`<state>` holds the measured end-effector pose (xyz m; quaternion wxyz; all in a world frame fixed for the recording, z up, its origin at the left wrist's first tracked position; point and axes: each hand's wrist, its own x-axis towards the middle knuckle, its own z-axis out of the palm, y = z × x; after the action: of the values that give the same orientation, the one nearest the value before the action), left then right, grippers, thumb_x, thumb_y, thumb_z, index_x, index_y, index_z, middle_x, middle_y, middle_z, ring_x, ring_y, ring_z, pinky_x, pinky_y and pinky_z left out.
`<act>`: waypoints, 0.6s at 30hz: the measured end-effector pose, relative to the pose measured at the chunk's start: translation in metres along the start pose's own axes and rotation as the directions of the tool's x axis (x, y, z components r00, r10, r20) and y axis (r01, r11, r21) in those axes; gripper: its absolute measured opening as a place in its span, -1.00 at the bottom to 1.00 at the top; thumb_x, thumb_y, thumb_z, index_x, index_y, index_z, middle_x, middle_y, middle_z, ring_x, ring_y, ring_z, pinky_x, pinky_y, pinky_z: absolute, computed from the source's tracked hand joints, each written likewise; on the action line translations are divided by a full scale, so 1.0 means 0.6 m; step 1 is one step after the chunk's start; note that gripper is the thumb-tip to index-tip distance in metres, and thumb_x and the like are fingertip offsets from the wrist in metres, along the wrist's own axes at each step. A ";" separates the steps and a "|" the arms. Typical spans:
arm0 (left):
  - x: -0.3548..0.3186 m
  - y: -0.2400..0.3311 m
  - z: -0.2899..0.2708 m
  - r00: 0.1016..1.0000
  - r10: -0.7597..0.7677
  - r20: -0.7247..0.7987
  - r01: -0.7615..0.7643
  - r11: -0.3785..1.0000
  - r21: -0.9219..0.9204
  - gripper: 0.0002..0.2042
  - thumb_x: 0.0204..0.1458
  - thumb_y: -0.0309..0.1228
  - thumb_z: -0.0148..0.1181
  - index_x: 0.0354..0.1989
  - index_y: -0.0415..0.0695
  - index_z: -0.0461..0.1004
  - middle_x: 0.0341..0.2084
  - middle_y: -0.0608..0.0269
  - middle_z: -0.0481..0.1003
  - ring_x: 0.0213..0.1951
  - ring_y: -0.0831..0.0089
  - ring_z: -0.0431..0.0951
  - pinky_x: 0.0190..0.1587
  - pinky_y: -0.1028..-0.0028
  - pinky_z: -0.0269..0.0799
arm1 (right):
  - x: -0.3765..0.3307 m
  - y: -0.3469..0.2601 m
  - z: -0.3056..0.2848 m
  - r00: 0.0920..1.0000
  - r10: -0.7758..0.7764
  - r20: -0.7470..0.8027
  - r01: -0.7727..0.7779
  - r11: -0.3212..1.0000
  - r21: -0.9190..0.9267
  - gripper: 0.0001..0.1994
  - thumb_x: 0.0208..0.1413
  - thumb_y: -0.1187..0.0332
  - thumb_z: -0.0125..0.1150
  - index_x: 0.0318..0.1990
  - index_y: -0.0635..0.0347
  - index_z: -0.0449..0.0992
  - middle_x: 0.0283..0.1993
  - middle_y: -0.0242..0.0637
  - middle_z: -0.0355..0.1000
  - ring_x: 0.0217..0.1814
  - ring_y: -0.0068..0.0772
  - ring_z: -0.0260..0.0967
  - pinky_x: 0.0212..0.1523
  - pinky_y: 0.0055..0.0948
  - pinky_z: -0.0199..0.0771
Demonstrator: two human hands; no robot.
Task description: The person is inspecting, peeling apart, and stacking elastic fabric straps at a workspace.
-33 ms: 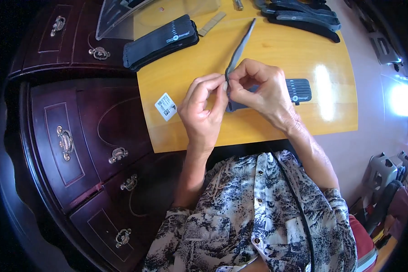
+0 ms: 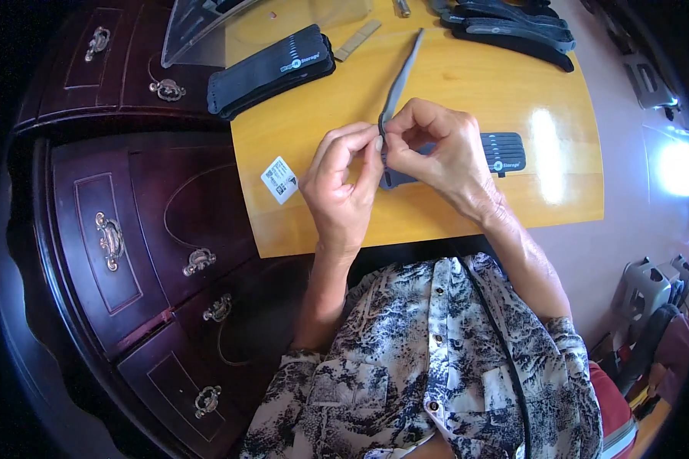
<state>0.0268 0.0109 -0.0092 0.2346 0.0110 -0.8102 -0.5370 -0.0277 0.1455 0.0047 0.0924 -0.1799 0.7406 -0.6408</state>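
Note:
A long grey and black strap (image 2: pixel 400 76) is pinched between both of my hands, its free end pointing up and away over the table. My left hand (image 2: pixel 341 176) grips its near part between thumb and fingertips. Right beside it, my right hand (image 2: pixel 439 149) pinches the same strap from the other side. Beneath my right hand lies a dark flat card with slots (image 2: pixel 507 153), partly hidden by that hand. A white printed label (image 2: pixel 279 180) lies on the table, left of my left hand.
On the yellow table (image 2: pixel 467 206), a stack of dark slotted cards (image 2: pixel 272 70) sits at the far left, near a tan strip (image 2: pixel 357 40). More dark straps (image 2: pixel 513 32) are heaped at the far right. A clear plastic container (image 2: pixel 199 34) stands behind. Dark wooden drawers (image 2: pixel 115 237) flank the left.
The strap's free end has shifted slightly to the left. Both hands keep their pinch on it, nearly in the same place.

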 end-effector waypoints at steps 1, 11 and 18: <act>0.001 0.001 0.001 1.000 -0.023 -0.003 0.023 1.000 0.011 -0.88 -0.04 -0.68 0.19 -0.30 -0.34 0.49 -0.29 0.17 0.49 -0.25 0.53 0.49 -0.16 0.58 0.43 | 0.002 0.001 0.003 1.000 -0.004 -0.017 0.004 1.000 -0.007 -0.88 -0.10 0.48 0.24 -0.43 0.35 0.47 -0.57 -0.28 0.44 -0.51 -0.62 0.40 -0.44 -0.59 0.45; 0.000 -0.018 0.014 0.990 0.109 -0.084 -0.097 0.987 0.129 -0.85 -0.08 -0.69 0.20 -0.31 -0.28 0.45 -0.37 0.17 0.52 -0.37 0.46 0.53 -0.28 0.55 0.46 | 0.016 0.021 0.010 0.991 0.134 0.010 -0.134 0.985 0.112 -0.85 -0.16 0.43 0.26 -0.49 0.35 0.44 -0.60 -0.38 0.38 -0.52 -0.71 0.30 -0.47 -0.61 0.38; -0.005 -0.016 0.005 0.908 -0.416 0.058 0.357 0.694 -0.625 -0.89 0.04 -0.63 0.13 -0.26 -0.35 0.40 -0.36 0.23 0.49 -0.33 0.56 0.50 -0.27 0.63 0.43 | 0.022 0.014 -0.003 0.963 0.239 0.125 -0.263 0.934 0.243 -0.88 -0.10 0.46 0.21 -0.45 0.34 0.44 -0.52 -0.46 0.40 -0.46 -0.74 0.29 -0.39 -0.66 0.35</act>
<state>0.0260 0.0104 -0.0201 0.1421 0.1267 -0.5547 -0.8100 -0.0415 0.1428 -0.0020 0.2306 -0.1000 0.6630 -0.7051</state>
